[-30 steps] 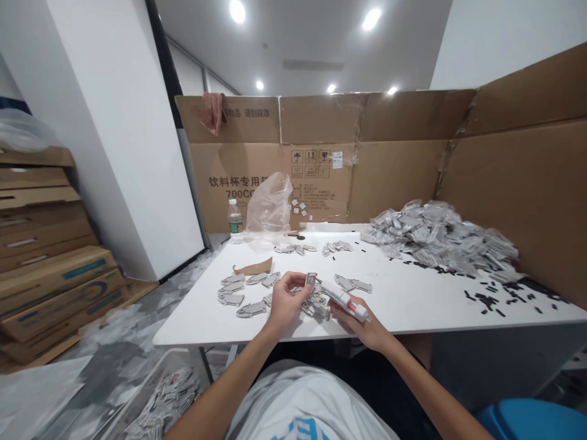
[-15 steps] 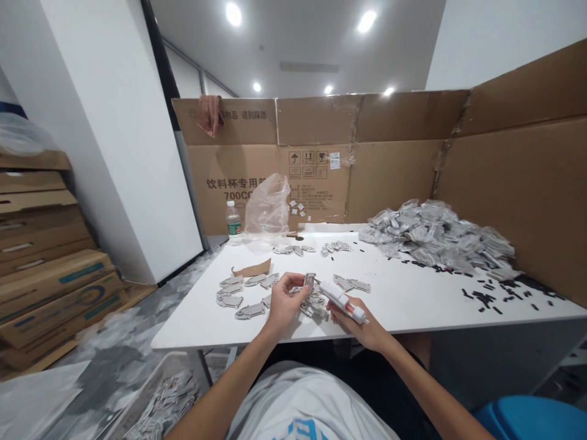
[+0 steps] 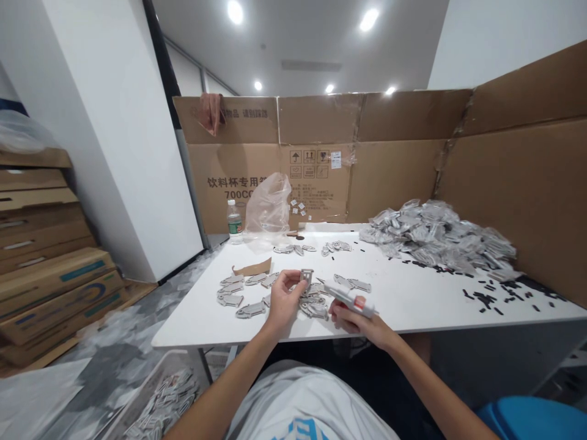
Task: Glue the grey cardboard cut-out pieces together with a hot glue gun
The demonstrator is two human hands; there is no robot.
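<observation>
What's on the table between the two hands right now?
Head view: a loose pile of gray pieces lies on the white table between the left hand and the right hand, which holds a white tool.

The white table [image 3: 413,299] there carries flat grey pieces [image 3: 250,310], strewn from left to middle, a torn brown strip [image 3: 252,267] just beyond. Far left stand a bottle [image 3: 235,227] and a filmy bag [image 3: 268,211]; right, clear packets [image 3: 435,235] heap behind scattered black bits [image 3: 483,300].
</observation>
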